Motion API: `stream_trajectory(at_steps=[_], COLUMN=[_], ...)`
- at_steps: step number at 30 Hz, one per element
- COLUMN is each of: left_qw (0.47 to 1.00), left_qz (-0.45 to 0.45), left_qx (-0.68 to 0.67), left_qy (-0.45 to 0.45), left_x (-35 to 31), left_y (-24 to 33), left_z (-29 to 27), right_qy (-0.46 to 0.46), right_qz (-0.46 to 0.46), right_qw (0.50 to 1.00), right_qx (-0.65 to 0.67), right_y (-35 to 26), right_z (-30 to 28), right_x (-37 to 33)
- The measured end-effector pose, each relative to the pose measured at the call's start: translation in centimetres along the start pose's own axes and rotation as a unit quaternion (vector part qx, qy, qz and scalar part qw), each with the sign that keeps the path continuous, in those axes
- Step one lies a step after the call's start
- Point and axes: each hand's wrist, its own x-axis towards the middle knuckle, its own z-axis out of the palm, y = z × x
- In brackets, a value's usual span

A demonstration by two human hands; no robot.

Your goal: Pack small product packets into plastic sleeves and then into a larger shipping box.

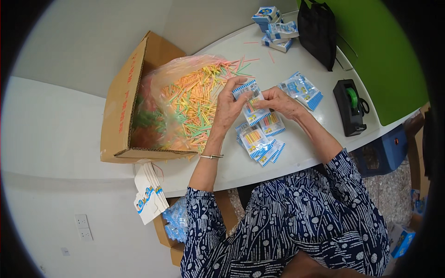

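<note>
Both of my hands hold a small plastic packet (252, 116) with blue-and-white striped edges; coloured sticks show through its clear part. My left hand (227, 109) grips its left side, thumb across the front. On the opposite side, my right hand (283, 103) pinches it with thumb and fingers. Below my hands lies a loose pile of similar packets (254, 137), overlapping on the table. More striped packets (303, 91) are stacked just beyond my right wrist. Left of my left hand, many thin pastel sticks (192, 95) spill from a clear bag in a tipped cardboard box (124, 104).
A black tape dispenser (347, 109) with green tape stands at the right, scissor handles (365, 107) beside it. Small blue-and-white boxes (273, 28) and a black bag (317, 32) are at the back. Folded white cartons (150, 192) hang by the white table's (222, 171) front left edge.
</note>
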Motion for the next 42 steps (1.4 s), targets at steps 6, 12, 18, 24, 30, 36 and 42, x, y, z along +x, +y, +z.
stream_trajectory(at_steps=[6, 12, 18, 24, 30, 36, 42], left_qw=[0.999, 0.986, 0.942, 0.957, 0.969, 0.945, 0.976], left_qz=[-0.037, -0.120, 0.038, -0.010, -0.096, -0.088, -0.047], left_qx=[-0.015, 0.088, 0.330, 0.287, 0.222, 0.308, 0.211], left_qy=[-0.033, -0.078, -0.042, -0.048, -0.040, -0.062, -0.019], left_x=[-0.4, -2.5, -2.0, -0.5, 2.3, 2.3, 2.8], left_y=[0.0, -1.5, -2.8, -3.3, -6.1, -6.7, -6.3], left_z=[1.5, 2.3, 3.2, 3.7, 5.0, 5.5, 6.2], right_qy=[0.009, 0.139, 0.224, 0.238, 0.243, 0.215, 0.252], right_qz=[0.011, -0.066, -0.074, -0.134, -0.156, -0.165, -0.210], right_qw=[0.999, 0.940, 0.756, 0.802, 0.814, 0.764, 0.840], right_qx=[-0.036, -0.303, -0.611, -0.531, -0.503, -0.585, -0.433], right_y=[0.4, -0.8, 1.9, 3.0, 3.5, 3.4, 2.6], right_z=[-1.1, -4.8, -7.8, -8.6, -9.0, -8.3, -10.3], right_x=[-1.8, -3.2, -3.1, -3.0, -2.6, -2.6, -2.3])
